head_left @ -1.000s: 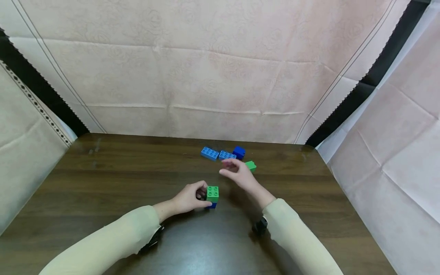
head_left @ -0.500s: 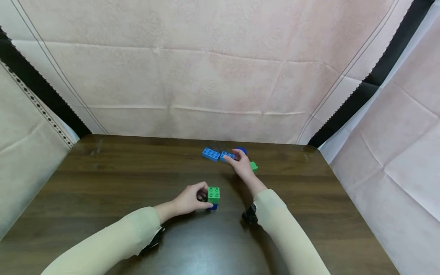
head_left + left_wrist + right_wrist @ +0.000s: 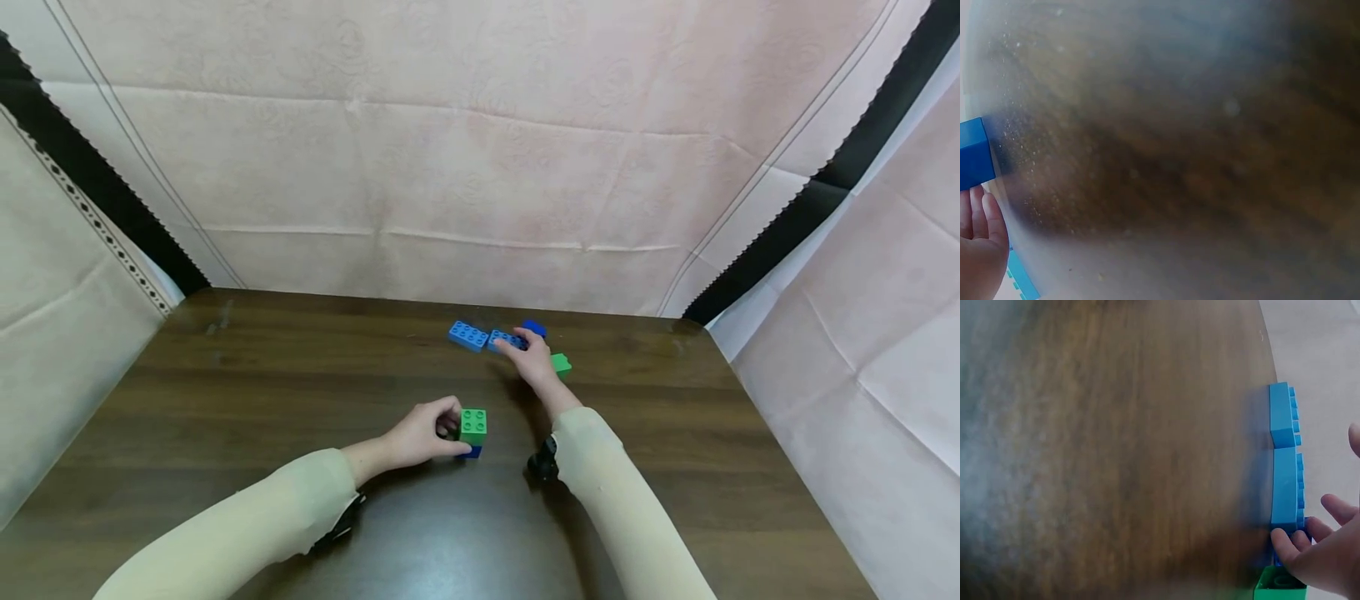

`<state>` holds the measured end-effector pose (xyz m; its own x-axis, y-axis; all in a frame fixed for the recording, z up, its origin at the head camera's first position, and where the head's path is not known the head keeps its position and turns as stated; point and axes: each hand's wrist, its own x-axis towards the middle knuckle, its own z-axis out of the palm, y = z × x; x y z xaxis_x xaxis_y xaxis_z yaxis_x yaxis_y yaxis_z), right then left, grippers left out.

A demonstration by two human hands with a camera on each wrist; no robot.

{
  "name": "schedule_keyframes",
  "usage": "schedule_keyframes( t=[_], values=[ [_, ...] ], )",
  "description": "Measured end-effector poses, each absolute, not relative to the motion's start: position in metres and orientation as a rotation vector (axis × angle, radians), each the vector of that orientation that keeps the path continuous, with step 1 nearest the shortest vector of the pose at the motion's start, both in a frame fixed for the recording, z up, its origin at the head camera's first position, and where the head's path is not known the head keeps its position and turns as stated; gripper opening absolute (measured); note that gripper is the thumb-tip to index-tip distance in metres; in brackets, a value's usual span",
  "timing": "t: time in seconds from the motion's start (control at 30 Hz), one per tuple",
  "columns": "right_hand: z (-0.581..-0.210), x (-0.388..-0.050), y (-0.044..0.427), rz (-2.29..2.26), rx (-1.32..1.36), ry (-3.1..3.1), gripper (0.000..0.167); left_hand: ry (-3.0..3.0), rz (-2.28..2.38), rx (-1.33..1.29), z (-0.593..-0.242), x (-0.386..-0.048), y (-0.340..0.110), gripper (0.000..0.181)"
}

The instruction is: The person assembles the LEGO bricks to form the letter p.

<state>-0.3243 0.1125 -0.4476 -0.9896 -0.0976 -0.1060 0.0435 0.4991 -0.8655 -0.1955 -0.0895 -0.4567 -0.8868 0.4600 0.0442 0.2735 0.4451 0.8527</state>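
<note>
In the head view, my left hand (image 3: 420, 435) grips a small stack from its left side: a green brick (image 3: 473, 425) on top of a dark blue brick (image 3: 472, 452). The left wrist view shows fingers (image 3: 979, 215) just against the dark blue brick (image 3: 974, 154). Farther back, my right hand (image 3: 536, 360) hovers at the right end of a light blue brick (image 3: 501, 338), fingers spread and loosely bent. In the right wrist view, low fingertips (image 3: 1282, 540) lie close to this light blue brick (image 3: 1284, 487); whether they touch it, I cannot tell.
A second light blue brick (image 3: 468, 336) lies just left of the first. Behind the right hand is another dark blue brick (image 3: 534, 327); to its right, partly covered, a green brick (image 3: 561, 366). The wooden table (image 3: 315, 350) ends at a pale cloth backdrop (image 3: 420, 183).
My right hand has reached away from me, over to the light blue brick, and its fingers have come lower. The left hand still grips the stack. The view has shifted slightly.
</note>
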Motion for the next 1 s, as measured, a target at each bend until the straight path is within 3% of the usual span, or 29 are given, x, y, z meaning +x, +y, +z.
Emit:
schedule_keyframes(
  t=[0.53,1.0],
  values=[
    [-0.451,-0.319,0.102,-1.010,0.000,2.910,0.056,2.496,1.428,0.658,-0.458,-0.195,-0.090,0.029],
    [-0.450,-0.316,0.100,-1.174,0.011,2.894,0.044,2.499,1.438,0.669,-0.457,-0.194,-0.090,0.029]
  ],
)
